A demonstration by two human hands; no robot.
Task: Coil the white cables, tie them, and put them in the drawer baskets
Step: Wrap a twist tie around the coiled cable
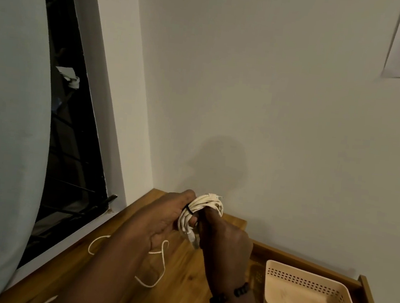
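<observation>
Above the desk (188, 269), left hand (160, 224) and right hand (223, 241) both grip one coiled cable (200, 208), tie (188, 209) around it; one loose cable (156, 266) below, two baskets (311, 298) in the drawer (367, 290).

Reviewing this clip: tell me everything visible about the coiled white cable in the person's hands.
The coiled white cable is a compact bundle of several off-white loops, held above the wooden tabletop near the wall. A thin black tie crosses its left side. The left hand grips that side; the right hand pinches the lower right. A connector end hangs below.
</observation>
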